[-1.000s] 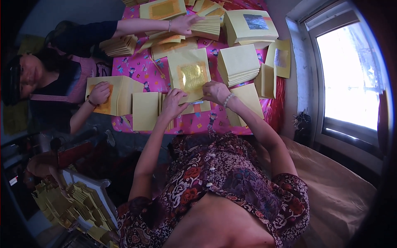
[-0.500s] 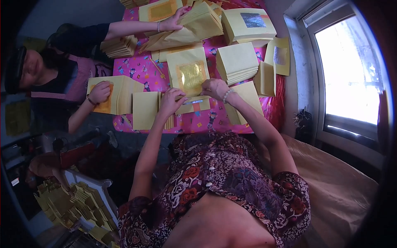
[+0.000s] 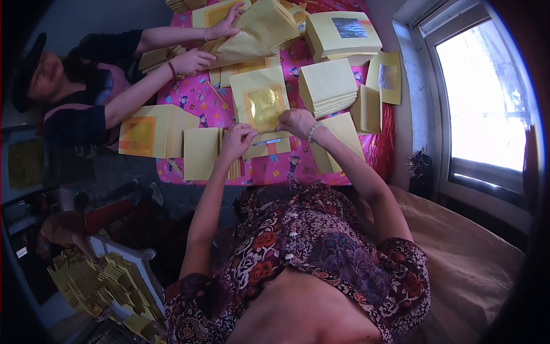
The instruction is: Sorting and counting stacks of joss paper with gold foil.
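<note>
A yellow paper sheet (image 3: pixel 257 79) with a shiny gold foil square (image 3: pixel 265 108) lies in front of me. My left hand (image 3: pixel 238 142) pinches its near left corner between thumb and fingers. At the near right corner, my right hand (image 3: pixel 296 122) has its fingers curled closed on the same edge. The near edge looks slightly raised or folded between my hands. Just under it shows another yellow paper (image 3: pixel 260 150) with a silver foil strip and an orange mark. A stack of folded yellow papers (image 3: pixel 200 153) stands beside my left wrist, and a yellow sheet (image 3: pixel 335 143) lies under my right forearm.
A co-worker at the left has both hands (image 3: pixel 193 61) on a large bundle of yellow paper (image 3: pixel 252 34). More stacks (image 3: pixel 327 86) stand at the right, near the window (image 3: pixel 481 97). A pink patterned cloth (image 3: pixel 289 172) covers the table. Yellow papers fill a rack (image 3: pixel 123 281) at lower left.
The co-worker's near hand has left the gold-foil stack at the left and moved up to the paper bundle. My hands stay at the sheet's near edge, almost unmoved.
</note>
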`<state>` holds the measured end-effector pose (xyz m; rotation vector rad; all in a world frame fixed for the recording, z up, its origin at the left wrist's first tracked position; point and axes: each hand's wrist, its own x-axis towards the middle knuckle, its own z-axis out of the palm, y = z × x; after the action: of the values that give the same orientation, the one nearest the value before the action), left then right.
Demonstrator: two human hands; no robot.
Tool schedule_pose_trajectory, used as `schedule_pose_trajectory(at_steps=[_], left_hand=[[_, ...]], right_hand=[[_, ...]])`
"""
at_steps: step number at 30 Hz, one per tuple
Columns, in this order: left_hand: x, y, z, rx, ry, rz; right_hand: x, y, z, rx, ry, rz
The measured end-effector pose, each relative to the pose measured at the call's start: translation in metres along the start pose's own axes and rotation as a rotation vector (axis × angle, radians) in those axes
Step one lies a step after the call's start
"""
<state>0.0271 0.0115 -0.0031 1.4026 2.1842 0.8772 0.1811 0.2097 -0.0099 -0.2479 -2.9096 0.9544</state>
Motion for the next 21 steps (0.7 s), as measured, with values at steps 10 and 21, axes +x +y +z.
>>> schedule_pose_trajectory(at_steps=[10,21], left_hand=[[0.0002,-0.0034,0.0024,-0.006,0.019,-0.003],[0.0023,0.0007,0.0002,-0.072,-0.008,-0.070]], right_hand=[[0.0023,0.0009,0.0018,0.004,0.015,0.013],[0.0033,0.0028,0.0027,0.013,0.011,0.021]])
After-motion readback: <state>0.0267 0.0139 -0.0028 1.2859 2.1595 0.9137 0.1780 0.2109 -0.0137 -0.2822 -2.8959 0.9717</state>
